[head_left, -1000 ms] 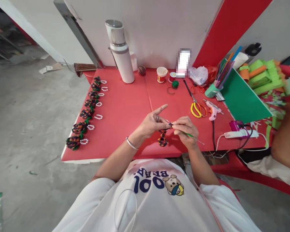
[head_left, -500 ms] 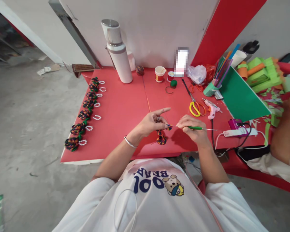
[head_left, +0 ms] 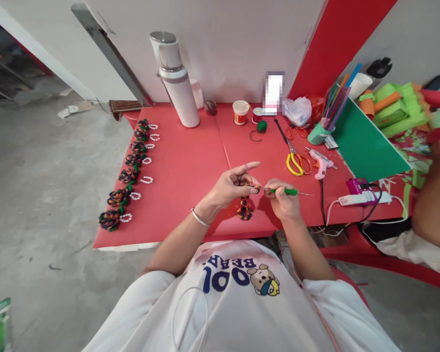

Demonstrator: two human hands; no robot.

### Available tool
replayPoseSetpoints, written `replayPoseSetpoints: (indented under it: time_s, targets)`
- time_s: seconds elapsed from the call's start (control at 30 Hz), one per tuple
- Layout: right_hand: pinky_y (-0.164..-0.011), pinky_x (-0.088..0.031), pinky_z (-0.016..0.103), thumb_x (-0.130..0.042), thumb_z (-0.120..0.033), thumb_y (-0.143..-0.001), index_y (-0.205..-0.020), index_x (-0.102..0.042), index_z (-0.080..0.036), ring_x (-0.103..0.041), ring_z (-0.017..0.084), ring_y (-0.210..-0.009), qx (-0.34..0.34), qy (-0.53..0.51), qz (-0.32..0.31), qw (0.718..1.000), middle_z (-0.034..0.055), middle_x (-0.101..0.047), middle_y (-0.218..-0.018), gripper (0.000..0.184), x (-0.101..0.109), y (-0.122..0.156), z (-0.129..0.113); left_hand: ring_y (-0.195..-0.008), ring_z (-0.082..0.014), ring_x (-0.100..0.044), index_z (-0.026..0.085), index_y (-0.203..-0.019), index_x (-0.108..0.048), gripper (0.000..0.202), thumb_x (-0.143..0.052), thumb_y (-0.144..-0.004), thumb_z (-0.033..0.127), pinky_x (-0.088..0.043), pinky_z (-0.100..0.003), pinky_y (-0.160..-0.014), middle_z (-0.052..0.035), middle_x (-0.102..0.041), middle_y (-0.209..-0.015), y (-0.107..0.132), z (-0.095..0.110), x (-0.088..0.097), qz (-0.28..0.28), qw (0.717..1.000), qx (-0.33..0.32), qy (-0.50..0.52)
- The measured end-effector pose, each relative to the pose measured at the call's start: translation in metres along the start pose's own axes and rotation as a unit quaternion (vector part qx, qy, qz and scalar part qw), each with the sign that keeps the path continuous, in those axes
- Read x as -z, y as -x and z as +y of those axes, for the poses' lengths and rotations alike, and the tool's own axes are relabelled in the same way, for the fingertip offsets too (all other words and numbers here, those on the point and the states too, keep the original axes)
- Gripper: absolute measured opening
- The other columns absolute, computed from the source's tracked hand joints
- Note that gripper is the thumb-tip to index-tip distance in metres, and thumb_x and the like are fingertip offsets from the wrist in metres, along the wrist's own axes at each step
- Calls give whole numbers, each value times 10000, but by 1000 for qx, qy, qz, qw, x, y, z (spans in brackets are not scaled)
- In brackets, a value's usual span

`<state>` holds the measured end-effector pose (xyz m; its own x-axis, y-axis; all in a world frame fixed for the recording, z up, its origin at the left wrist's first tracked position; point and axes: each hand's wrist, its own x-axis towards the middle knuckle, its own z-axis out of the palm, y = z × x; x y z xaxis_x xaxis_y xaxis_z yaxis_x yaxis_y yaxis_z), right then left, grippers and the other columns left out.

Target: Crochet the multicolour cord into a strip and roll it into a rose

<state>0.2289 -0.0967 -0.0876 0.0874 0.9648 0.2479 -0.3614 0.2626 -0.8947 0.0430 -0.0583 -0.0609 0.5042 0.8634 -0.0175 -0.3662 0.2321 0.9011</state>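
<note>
Between thumb and fingers, my left hand (head_left: 229, 187) pinches a multicoloured crochet piece (head_left: 245, 211), whose dark, orange and purple end hangs down to the table. The index finger of that hand points out to the right with yarn running over it. My right hand (head_left: 283, 201) grips a crochet hook (head_left: 290, 192) by its green handle, and the hook's tip meets the work at my left fingertips. A strand of yarn (head_left: 224, 149) runs back across the table toward a multicoloured yarn ball (head_left: 210, 107).
Several dark multicoloured crocheted pieces (head_left: 128, 174) with white bead loops line the left edge of the red table (head_left: 183, 161). A white flask (head_left: 181, 93), paper cup (head_left: 240, 112), yellow-handled scissors (head_left: 295, 165), pink glue gun (head_left: 321, 164) and power strip (head_left: 363, 198) stand around. At right is another person's arm (head_left: 434, 195).
My right hand has moved left, closer to my left hand, bringing the crochet hook further into the work. My left hand stays nearly in place. The view has shifted slightly.
</note>
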Motion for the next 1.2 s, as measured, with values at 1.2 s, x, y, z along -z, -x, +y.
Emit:
replayPoseSetpoints:
  time_s: [1.2]
  targets:
    - [-778,-568,366,-814,-362,-838,-1015,-825,-335,-710,187,-853,91,129,-294,943,42,-798,-952,180,32,-14,-33,-642,-166,-707,149,-1574,-423,1087,-914,-604,136,-536,-248,-629,-34,-741,-708,5,19,5,-156,974,163,-28]
